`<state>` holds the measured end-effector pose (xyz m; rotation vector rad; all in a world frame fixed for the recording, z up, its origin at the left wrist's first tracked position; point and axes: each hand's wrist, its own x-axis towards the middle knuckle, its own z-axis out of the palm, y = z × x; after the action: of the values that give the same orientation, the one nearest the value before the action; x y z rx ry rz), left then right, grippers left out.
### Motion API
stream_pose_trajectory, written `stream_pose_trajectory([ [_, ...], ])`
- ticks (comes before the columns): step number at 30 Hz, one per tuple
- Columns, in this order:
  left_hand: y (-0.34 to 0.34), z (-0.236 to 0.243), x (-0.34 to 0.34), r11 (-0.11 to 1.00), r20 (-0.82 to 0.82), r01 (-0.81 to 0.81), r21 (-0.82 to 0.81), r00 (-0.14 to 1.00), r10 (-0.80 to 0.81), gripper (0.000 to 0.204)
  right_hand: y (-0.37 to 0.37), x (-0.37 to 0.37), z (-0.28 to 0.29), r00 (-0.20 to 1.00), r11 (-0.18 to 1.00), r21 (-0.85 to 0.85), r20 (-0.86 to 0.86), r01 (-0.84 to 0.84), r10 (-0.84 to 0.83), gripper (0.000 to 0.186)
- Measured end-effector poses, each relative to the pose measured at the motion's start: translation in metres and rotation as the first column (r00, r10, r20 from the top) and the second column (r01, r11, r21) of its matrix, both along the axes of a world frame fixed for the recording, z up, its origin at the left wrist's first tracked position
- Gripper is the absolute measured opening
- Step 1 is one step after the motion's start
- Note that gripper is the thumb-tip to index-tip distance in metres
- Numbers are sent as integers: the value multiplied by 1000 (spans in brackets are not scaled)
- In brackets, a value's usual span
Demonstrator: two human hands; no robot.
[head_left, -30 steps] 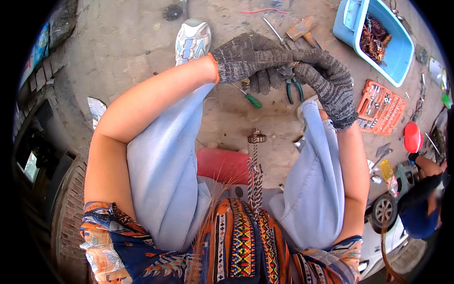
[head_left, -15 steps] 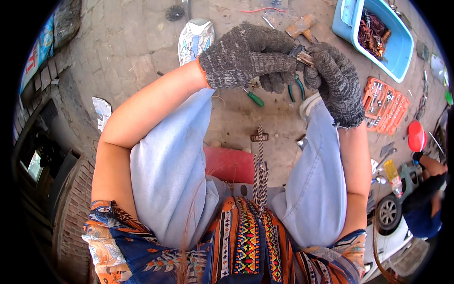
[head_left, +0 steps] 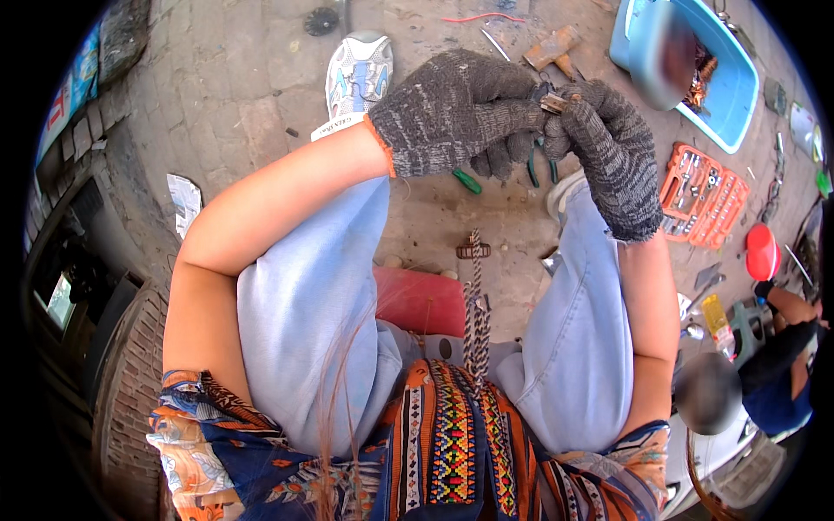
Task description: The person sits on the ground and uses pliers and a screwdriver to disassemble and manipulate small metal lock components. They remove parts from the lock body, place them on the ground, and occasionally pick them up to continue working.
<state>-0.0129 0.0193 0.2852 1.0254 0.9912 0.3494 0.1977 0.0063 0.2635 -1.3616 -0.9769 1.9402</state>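
Note:
My left hand (head_left: 456, 117), in a dark grey knit glove with an orange cuff, and my similarly gloved right hand (head_left: 612, 156) meet at the upper middle, fingers curled. Both grip a small metal part (head_left: 553, 102) between their fingertips; its exact shape is hard to make out. Below them lie a green-handled screwdriver (head_left: 466, 181) and dark-handled pliers (head_left: 533, 171), partly hidden by the gloves. A hammer (head_left: 549, 50) rests just beyond my fingers.
At right are a blue tub (head_left: 734, 95) holding wire-like scrap, an orange socket set (head_left: 704, 195) and a red bowl (head_left: 761, 252). Another person (head_left: 782, 382) is at lower right. A red padded object (head_left: 417, 300) lies between my legs.
Compared with a second ago, my hands have shifted slightly and my right fingers have turned, showing more of the small metal part between them. The screwdriver is now more covered by my left glove.

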Motion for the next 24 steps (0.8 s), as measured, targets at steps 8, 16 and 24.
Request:
stream_pose_trajectory([
  [8,-4,0,4,989,55,8,151,998,-16,29,2,14,-10,987,975,-211,-158,-66,33,27],
  [16,4,13,-2,976,-47,147,160,989,-142,30,-5,29,-27,770,358,702,633,-616,84,35],
  [24,-1,-9,-6,585,-129,153,796,988,-82,30,-7,28,-21,795,593,574,572,-564,202,36],
])
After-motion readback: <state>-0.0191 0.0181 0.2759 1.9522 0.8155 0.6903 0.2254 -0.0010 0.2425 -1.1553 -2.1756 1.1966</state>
